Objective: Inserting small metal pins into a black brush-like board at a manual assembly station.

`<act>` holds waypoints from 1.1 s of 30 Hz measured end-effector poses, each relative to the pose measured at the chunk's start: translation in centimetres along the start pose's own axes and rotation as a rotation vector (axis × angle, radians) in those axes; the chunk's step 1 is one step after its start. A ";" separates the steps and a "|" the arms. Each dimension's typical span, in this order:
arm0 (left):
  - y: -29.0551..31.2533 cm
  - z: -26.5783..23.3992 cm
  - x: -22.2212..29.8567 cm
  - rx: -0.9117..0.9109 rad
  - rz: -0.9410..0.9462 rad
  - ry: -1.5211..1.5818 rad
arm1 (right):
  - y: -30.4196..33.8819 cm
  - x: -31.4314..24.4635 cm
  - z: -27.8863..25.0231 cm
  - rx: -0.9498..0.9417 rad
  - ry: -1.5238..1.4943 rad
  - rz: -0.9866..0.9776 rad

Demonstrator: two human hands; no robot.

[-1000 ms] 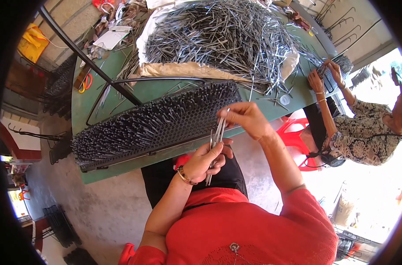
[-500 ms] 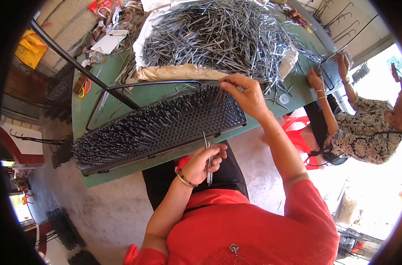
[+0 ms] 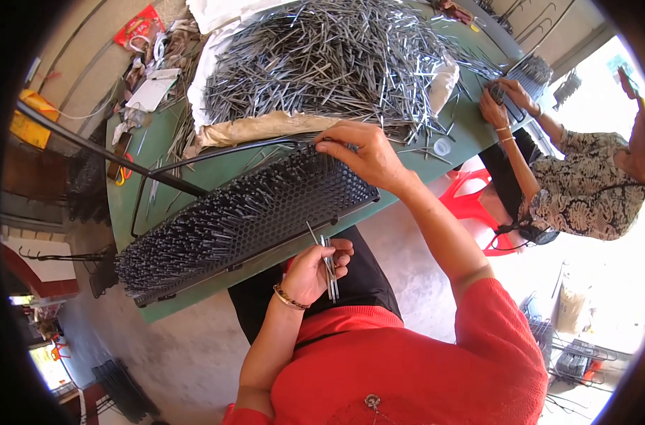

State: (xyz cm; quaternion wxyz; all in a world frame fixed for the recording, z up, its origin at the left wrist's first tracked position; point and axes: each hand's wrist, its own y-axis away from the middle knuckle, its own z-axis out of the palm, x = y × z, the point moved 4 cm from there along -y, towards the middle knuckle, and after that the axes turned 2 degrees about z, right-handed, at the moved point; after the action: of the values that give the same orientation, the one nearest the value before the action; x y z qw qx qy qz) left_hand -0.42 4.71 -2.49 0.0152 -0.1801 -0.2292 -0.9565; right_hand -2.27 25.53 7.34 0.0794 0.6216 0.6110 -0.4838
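My left hand (image 3: pixel 314 273) is closed around a small bunch of thin metal rods (image 3: pixel 330 275), held just in front of the table's near edge. A long black perforated rack (image 3: pixel 266 234) lies slantwise on the table, its left and back parts packed with upright dark rods (image 3: pixel 188 248). Bare holes show along its front and right side. Above the rack's back right part is my right hand (image 3: pixel 361 150), thumb and fingers pinched together at the rods there. Whatever its fingertips grip is too small and hidden to make out.
Behind the rack, a paper-lined heap of loose metal rods (image 3: pixel 322 64) covers much of the green table (image 3: pixel 443 149). Orange-handled scissors (image 3: pixel 126 168) and a notepad (image 3: pixel 152 90) lie left. At right, another person's hands (image 3: pixel 503 103) work at another rack, near a red stool (image 3: pixel 467 205).
The view has shifted a little. My right hand stays at the rack's back right part, and my left hand still holds its rods. The other person's hands have come closer together.
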 end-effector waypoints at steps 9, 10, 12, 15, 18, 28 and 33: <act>-0.2 0.3 -0.1 0.011 0.008 -0.039 | 0.4 -0.3 0.6 -0.011 -0.001 -0.068; -0.2 0.2 -0.1 0.013 0.005 -0.031 | 0.4 -0.3 0.6 -0.012 -0.004 -0.069; -0.2 0.0 -0.2 0.017 0.006 -0.022 | 0.4 -0.4 0.8 -0.046 -0.030 -0.065; -0.2 -0.2 -0.2 -0.014 0.011 -0.055 | 0.6 -0.7 1.1 -0.014 -0.030 -0.072; -0.1 0.0 -0.2 0.017 0.004 -0.082 | 0.6 -0.4 0.9 -0.007 -0.007 -0.055; 0.4 0.7 0.6 0.019 0.013 -0.208 | 1.5 0.1 1.4 0.116 0.027 -0.019; 0.9 0.5 1.1 0.016 -0.005 -0.266 | 2.1 -0.4 2.4 0.091 0.201 -0.227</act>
State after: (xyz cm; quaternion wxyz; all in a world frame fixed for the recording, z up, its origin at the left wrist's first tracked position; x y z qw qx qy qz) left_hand -1.14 4.14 -1.32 -0.0162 -0.3044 -0.2371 -0.9224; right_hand -1.65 23.07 5.34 -0.0656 0.5966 0.6596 -0.4524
